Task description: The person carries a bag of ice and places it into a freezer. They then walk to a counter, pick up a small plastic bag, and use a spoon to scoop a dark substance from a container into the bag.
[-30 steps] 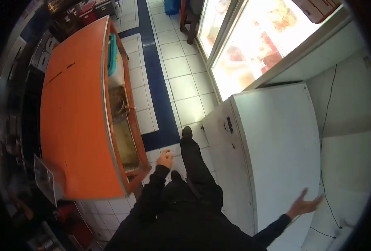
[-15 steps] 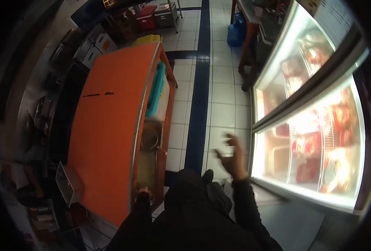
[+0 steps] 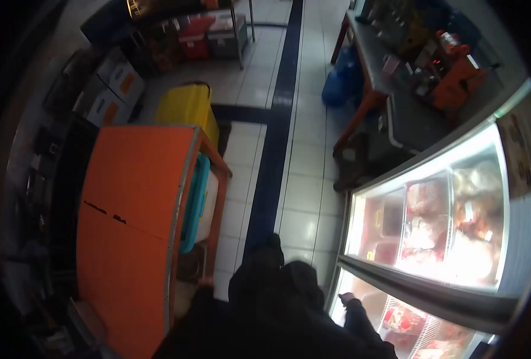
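Low at the right, my right hand (image 3: 348,297) is beside the lit glass-door fridge (image 3: 439,293), in front of its nearer door; its fingers are small and dim, so their pose is unclear. My left hand (image 3: 206,280) shows only in part, close to the open side of the orange table (image 3: 128,179). Whether it touches anything I cannot make out. Under that table stands a white bin with a teal lid (image 3: 195,203). Packed goods (image 3: 424,224) in red and white fill the fridge shelves.
Beyond the orange table is a yellow bin (image 3: 184,107). A tiled aisle (image 3: 304,161) with a dark blue stripe runs ahead. At the right stand a metal-topped table (image 3: 367,54), blue bottles (image 3: 340,81) and a dark chest (image 3: 415,122). Boxes (image 3: 113,87) line the left.
The view has moved forward along the aisle, so table and fridge sit nearer. My right hand, raised with fingers apart before, is now lower beside the fridge door.
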`<state>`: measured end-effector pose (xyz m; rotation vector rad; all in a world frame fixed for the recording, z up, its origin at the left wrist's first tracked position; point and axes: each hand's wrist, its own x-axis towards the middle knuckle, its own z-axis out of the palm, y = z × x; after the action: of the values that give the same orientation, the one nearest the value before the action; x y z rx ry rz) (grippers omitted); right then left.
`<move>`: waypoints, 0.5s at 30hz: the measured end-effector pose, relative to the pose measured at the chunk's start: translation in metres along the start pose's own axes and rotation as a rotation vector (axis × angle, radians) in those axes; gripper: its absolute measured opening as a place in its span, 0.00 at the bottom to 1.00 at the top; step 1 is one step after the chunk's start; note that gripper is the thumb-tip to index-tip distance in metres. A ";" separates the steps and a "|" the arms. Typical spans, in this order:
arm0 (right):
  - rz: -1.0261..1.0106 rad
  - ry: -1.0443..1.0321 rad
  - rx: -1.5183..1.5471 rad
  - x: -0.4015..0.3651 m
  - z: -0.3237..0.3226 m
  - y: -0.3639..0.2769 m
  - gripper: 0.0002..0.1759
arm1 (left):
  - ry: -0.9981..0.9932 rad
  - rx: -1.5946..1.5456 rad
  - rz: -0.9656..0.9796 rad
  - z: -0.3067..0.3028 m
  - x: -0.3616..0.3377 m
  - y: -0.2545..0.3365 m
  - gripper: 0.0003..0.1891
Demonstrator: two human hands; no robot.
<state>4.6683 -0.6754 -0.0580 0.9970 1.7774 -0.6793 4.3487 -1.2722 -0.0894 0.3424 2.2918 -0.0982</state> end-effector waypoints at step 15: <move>-0.457 0.125 -0.265 0.245 -0.227 -0.157 0.20 | 0.344 -1.084 0.054 -0.614 0.336 0.282 0.13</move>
<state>4.3754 -0.4951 -0.1920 0.4637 2.1674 -0.6439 3.7722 -0.8199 0.0905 -0.1665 2.2879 1.2577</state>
